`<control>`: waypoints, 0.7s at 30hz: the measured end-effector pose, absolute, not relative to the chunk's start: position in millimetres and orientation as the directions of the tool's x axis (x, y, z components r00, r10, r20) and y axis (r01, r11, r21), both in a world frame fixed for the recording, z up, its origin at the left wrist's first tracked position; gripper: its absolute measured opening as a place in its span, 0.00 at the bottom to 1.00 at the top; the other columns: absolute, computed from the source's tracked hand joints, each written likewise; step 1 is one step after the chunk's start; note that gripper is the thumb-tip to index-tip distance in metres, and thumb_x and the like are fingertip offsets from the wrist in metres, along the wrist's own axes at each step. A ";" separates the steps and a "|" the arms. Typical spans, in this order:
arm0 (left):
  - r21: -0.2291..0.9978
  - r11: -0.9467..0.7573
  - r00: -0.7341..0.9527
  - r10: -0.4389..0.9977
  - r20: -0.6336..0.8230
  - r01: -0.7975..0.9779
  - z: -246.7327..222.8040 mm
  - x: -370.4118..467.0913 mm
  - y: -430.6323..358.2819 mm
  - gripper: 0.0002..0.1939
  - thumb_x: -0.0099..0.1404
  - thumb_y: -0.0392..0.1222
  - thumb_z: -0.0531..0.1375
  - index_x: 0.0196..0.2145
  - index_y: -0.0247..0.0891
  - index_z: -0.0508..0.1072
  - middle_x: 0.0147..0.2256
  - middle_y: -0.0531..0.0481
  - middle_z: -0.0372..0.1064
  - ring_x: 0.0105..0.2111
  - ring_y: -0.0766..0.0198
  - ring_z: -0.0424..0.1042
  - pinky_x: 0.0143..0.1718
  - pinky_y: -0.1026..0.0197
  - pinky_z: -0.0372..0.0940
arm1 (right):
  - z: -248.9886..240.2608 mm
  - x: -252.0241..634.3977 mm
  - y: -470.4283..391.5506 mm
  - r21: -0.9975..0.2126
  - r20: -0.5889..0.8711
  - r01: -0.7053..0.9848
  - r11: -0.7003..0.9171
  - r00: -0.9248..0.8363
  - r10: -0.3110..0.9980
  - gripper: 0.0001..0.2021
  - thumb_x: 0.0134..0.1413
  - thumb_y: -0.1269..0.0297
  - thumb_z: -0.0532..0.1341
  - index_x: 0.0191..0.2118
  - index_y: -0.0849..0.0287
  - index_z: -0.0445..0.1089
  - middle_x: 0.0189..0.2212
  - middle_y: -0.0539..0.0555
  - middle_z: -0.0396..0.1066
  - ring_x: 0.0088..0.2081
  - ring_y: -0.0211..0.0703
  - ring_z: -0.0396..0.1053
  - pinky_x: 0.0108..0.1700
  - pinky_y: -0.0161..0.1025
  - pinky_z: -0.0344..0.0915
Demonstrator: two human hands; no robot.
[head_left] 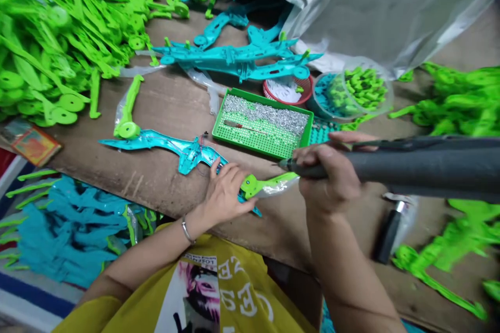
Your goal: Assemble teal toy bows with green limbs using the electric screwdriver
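Observation:
A blue plastic toy bow part (156, 140) lies across the cardboard-brown tabletop, with thin wires at its middle. My left hand (228, 192) bends over its right half and holds it against the table, fingers curled over the edge. Green plastic arms sit at both ends: the left green arm (130, 109) points away from me, and the right green arm (269, 186) points right beside my left hand. In my right hand (330, 171) is a dark electric screwdriver (410, 166), its fingers wrapped round the front. The screwdriver's tip points left, above the table and apart from the bow.
A green tray (253, 148) holds small silver screws and a hand screwdriver (242, 126). Behind it stand a red basket (269, 94) and clear tubs (386, 99) of small parts. Green arms (70, 52) pile up left; a hammer (390, 229) lies right. Blue bows (70, 229) are stacked lower left.

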State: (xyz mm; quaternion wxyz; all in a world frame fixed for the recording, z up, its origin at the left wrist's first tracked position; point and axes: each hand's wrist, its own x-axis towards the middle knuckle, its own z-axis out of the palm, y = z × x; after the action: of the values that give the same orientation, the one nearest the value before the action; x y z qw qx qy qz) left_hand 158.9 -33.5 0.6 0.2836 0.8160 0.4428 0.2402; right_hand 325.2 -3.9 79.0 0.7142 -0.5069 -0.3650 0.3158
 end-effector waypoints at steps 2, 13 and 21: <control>0.674 -0.452 0.503 0.854 0.135 0.585 0.9 158.7 -33.5 0.24 0.58 0.51 0.65 0.50 0.40 0.70 0.49 0.44 0.75 0.57 0.47 0.66 0.66 0.39 0.38 | 78.2 317.5 -26.9 -0.950 0.209 -0.111 0.294 0.474 0.856 0.10 0.50 0.63 0.66 0.37 0.52 0.66 0.17 0.41 0.64 0.17 0.36 0.62 0.27 0.41 0.66; 0.651 -0.481 0.498 0.849 0.178 0.587 -1.1 159.9 -35.2 0.21 0.59 0.49 0.64 0.49 0.41 0.69 0.48 0.46 0.75 0.56 0.50 0.67 0.67 0.42 0.37 | 63.2 293.0 -58.6 -0.941 0.234 -0.135 0.311 0.405 0.884 0.05 0.55 0.65 0.64 0.36 0.51 0.66 0.18 0.41 0.64 0.18 0.37 0.62 0.26 0.39 0.65; 0.654 -0.486 0.496 0.847 0.191 0.580 -0.8 159.7 -34.4 0.20 0.59 0.47 0.64 0.48 0.41 0.70 0.47 0.46 0.75 0.56 0.51 0.68 0.67 0.42 0.37 | 53.7 289.3 -61.2 -0.949 0.195 -0.143 0.280 0.430 0.881 0.06 0.55 0.64 0.64 0.37 0.51 0.66 0.18 0.41 0.64 0.19 0.37 0.63 0.28 0.40 0.66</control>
State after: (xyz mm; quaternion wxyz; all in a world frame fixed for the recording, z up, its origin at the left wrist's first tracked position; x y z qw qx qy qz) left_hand 159.7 -34.4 -0.8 0.2631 0.8238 0.4331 0.2542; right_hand 289.3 -61.2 53.7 0.6996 -0.4751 -0.3883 0.3662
